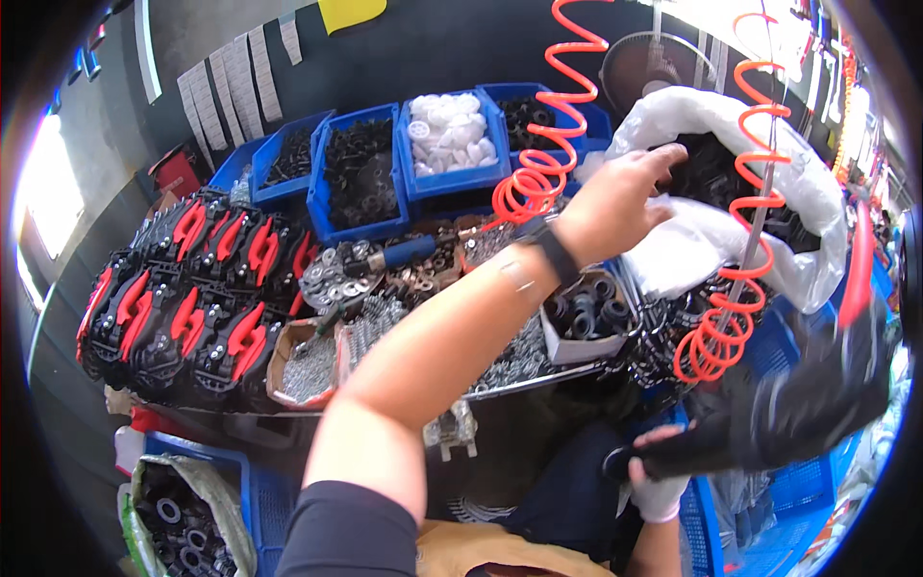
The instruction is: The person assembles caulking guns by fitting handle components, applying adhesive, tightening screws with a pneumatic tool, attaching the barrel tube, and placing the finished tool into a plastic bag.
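Clear plastic bag point(824, 212) x1, blk parts point(710, 171) inside; L hand point(620, 197) held over its mouth, fingers parted, nothing seen gripped. Long blk part point(760, 423), blurred, gripped by gloved R hand point(661, 495), below bag. Left of bag: 4+ blue bins point(457, 184), 2 rows blk/red units point(183, 337), bench point(534, 380) crowded w/ small metal hardware point(380, 322). 2 red coil hoses point(534, 183) hung, 1 left of bag, 1 in front. Behind bag: 1 fan point(639, 72); dk panel point(433, 48) w/ paper strips point(236, 91) seen farther left.

Looks down and forward from head height toward blue parts bins point(457, 183). Sits near, above the left hand point(615, 204).
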A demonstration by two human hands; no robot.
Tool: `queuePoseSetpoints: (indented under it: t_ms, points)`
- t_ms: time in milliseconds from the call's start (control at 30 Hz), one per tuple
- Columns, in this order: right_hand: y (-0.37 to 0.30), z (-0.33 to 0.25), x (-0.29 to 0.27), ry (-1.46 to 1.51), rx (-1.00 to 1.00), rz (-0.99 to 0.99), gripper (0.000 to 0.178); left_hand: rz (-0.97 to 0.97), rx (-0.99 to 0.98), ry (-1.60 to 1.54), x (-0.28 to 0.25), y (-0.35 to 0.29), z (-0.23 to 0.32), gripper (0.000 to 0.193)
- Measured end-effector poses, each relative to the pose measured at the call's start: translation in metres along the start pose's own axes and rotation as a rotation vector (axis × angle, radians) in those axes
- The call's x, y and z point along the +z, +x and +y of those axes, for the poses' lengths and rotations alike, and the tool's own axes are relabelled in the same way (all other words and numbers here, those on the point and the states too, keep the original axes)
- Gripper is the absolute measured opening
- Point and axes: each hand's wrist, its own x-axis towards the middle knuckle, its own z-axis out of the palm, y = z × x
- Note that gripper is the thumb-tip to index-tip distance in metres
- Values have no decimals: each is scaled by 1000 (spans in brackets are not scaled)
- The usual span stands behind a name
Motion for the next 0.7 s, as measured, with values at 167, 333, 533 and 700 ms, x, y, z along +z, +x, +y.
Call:
queuePoseSetpoints:
  t_ms: [167,333,533,700]
  points:
    - [-26,-18,7,362,261,242,96,-288,-356,-137,73,35,-58,44]
    - [-55,12,1,342,217,316,90,-180,-34,148,134,-11,-61,13]
    - [-48,-5,-49,583,238,141,78,-375,277,233,39,-112,60,26]
    - [-36,-24,-83,1005,307,-131,82,52,-137,-177,-12,-54,-8,58]
